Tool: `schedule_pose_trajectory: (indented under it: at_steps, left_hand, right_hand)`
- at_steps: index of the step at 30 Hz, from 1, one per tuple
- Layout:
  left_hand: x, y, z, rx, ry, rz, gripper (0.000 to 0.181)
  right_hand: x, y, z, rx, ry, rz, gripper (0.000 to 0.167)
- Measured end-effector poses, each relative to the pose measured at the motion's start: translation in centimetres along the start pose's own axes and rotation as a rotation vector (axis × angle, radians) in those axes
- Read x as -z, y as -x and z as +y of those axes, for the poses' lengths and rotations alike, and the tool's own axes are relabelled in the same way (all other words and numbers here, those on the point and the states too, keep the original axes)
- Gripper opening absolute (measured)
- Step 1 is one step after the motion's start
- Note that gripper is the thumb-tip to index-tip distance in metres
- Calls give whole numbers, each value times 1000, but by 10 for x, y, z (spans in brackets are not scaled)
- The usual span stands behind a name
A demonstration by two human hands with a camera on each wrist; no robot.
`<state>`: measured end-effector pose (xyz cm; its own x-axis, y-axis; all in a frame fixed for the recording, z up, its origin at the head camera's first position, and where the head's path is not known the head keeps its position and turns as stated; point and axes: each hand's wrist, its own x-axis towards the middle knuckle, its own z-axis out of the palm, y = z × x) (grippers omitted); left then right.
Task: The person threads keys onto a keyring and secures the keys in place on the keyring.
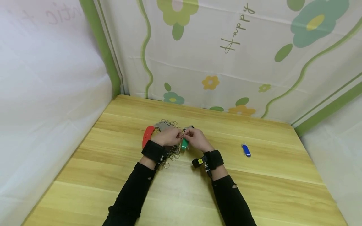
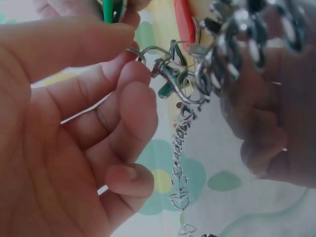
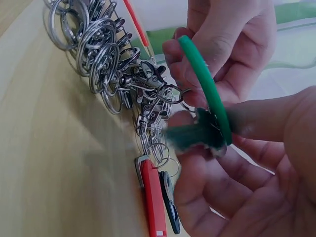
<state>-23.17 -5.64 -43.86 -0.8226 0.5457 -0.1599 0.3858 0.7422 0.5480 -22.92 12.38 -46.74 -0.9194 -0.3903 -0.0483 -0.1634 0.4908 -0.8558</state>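
Observation:
My left hand (image 1: 168, 137) pinches a thin metal split ring (image 2: 148, 51) between thumb and fingertips. A silver swivel clasp (image 2: 173, 76) hangs from that ring. Close beside it, my right hand (image 1: 199, 140) holds a small green pocket tool (image 3: 210, 89) between thumb and fingers; its exact kind is hard to tell. In the right wrist view, the two hands almost meet at the green tool and ring. A heap of linked clasps and key rings (image 3: 106, 54) lies under and beside the left hand, partly hidden by it.
A curved red piece (image 1: 147, 135) with a grey part lies left of the left hand. Off to the right, a small blue pocket tool (image 1: 246, 150) rests on the wooden table (image 1: 271, 185). Behind the table hangs a flower-printed curtain (image 1: 195, 56).

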Motion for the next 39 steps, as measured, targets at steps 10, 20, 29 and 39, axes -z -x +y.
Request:
schedule_pose_trajectory:
  at_steps: [10, 20, 29, 39]
  left_hand:
    - [1, 1, 1, -17, -38, 19, 22]
    - [2, -2, 0, -36, -33, 23, 30]
    - [6, 0, -6, -73, -2, 42, 16]
    - [1, -4, -5, -71, -41, 31, 18]
  right_hand:
    - [-1, 0, 1, 41, 51, 13, 6]
    - [3, -1, 2, 68, 64, 3, 4]
    - [0, -3, 2, -1, 61, 56, 5]
    - [-2, 0, -2, -12, 12, 53, 8]
